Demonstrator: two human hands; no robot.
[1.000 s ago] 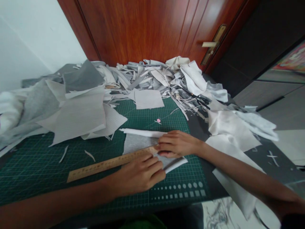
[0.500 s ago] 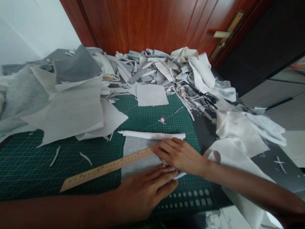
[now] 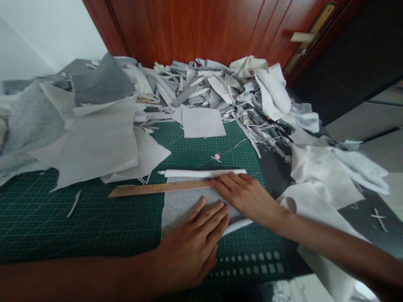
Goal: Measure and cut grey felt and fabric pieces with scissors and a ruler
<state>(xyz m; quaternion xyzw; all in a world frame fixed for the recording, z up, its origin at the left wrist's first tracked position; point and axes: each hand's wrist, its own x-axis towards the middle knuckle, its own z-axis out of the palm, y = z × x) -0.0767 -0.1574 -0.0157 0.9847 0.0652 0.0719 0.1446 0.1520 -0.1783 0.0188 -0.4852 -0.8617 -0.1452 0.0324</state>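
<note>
A piece of light grey fabric (image 3: 189, 201) lies on the green cutting mat (image 3: 126, 226), its far and near edges curled into white rolls. My left hand (image 3: 197, 241) rests flat on the near part of the fabric, fingers stretched out. Across the fabric, just short of the far roll, runs a wooden ruler (image 3: 151, 189). Its right end is under the fingers of my right hand (image 3: 242, 195), which grips it from above. The tips of that hand's fingers are partly hidden.
Ribbed fabric pieces (image 3: 97, 142) are stacked at the left. Strips and offcuts (image 3: 189, 84) heap up along the back before a wooden door (image 3: 189, 29). A square fabric piece (image 3: 204, 122) and a small pink disc (image 3: 217, 156) lie beyond the ruler. Cream fabric (image 3: 324, 176) spreads at right.
The ruler has swung away from me, from slanting to nearly level, close to the far roll, with my right hand at its end. My left hand has shifted slightly left on the fabric, fingers wider apart.
</note>
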